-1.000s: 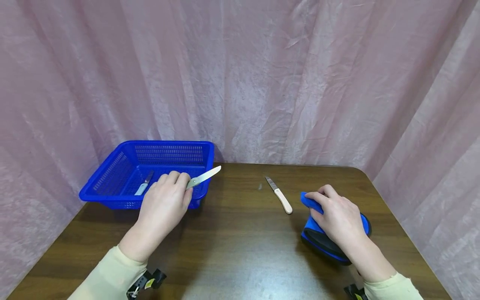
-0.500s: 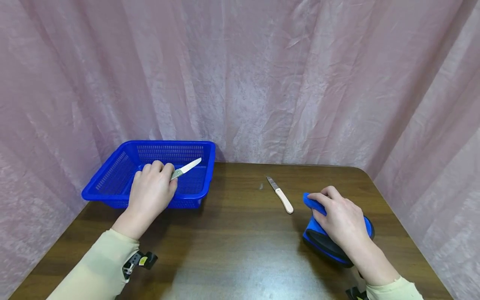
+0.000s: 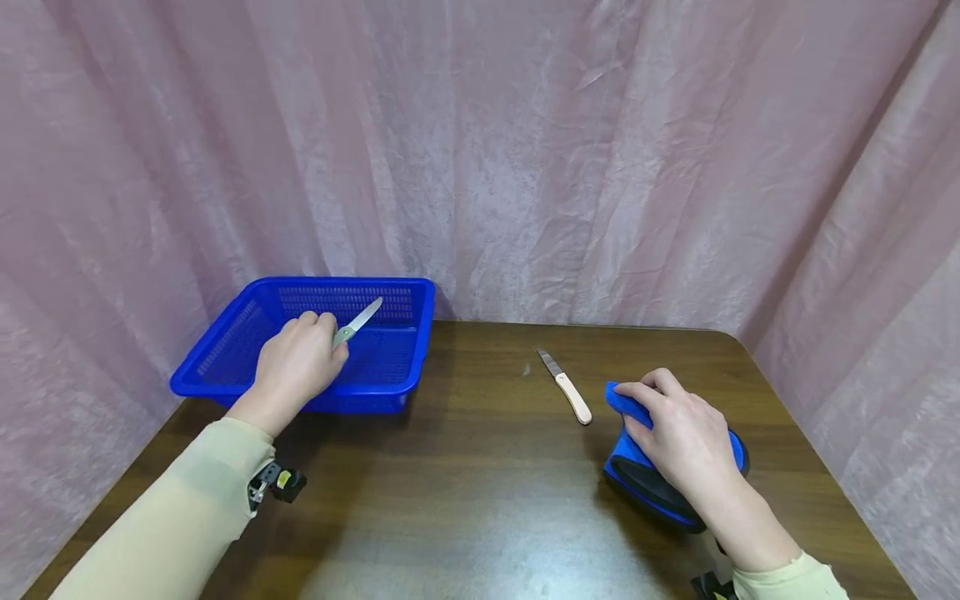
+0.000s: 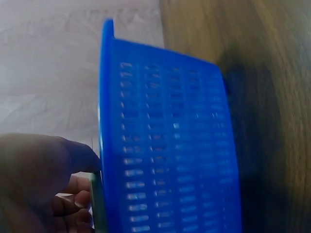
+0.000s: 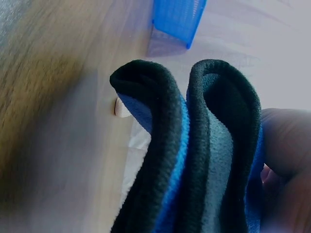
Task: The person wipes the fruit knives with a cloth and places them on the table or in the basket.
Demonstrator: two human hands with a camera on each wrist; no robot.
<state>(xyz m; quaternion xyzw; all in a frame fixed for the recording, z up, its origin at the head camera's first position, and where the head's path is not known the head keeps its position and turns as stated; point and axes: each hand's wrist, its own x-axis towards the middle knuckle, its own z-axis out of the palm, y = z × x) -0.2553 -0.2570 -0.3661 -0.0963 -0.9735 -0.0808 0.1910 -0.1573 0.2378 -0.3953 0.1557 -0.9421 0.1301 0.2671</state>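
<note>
My left hand [image 3: 298, 360] reaches over the near side of the blue plastic basket [image 3: 375, 403] and grips a small knife by its pale green handle [image 3: 342, 336]. The knife's blade [image 3: 367, 314] points up and to the right over the basket. In the left wrist view the green handle [image 4: 98, 201] shows just beyond the basket's rim, beside my fingers. On the right, my right hand [image 3: 686, 437] grips a blue fabric item with black panels [image 3: 628, 454]. In the right wrist view this item [image 5: 167, 111] shows two padded parts side by side with dark edging.
A knife with a cream handle [image 3: 573, 400] lies on the wooden table [image 3: 465, 467] between basket and blue item, tip pointing away. A pink curtain [image 3: 495, 167] hangs behind and along both sides.
My left hand has carried the green-handled knife left and away over the basket. The light-handled knife seen earlier inside the basket is now hidden behind that hand. The right hand keeps its grip.
</note>
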